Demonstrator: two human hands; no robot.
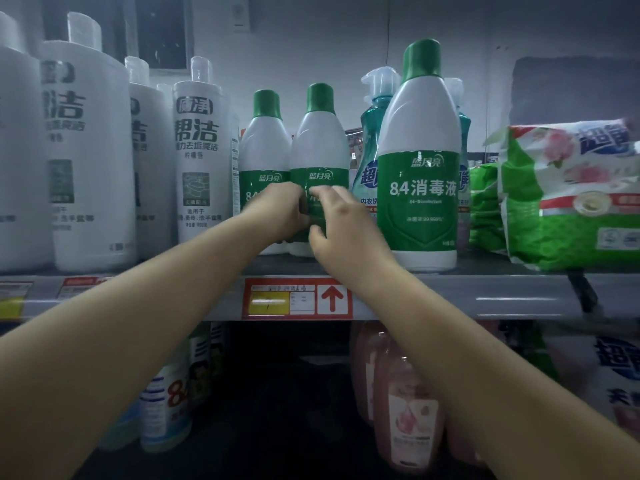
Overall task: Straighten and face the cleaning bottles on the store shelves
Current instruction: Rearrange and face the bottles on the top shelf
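Three white disinfectant bottles with green caps and green labels stand on the grey shelf (pixel 485 289). The middle bottle (pixel 319 147) stands upright, set back from the edge. My left hand (pixel 277 211) grips its left side and my right hand (pixel 341 221) grips its right side and front, covering most of the label. A like bottle (pixel 264 147) stands touching it on the left. The largest-looking one (pixel 419 161) stands at the shelf front to the right, label facing me.
Tall white cleaner bottles (pixel 201 150) fill the shelf's left part. Teal pump bottles (pixel 372 133) stand behind the right bottle. Green detergent bags (pixel 571 199) lie at the right. A red price tag (pixel 298 298) sits on the shelf edge. Pink bottles (pixel 408 410) stand below.
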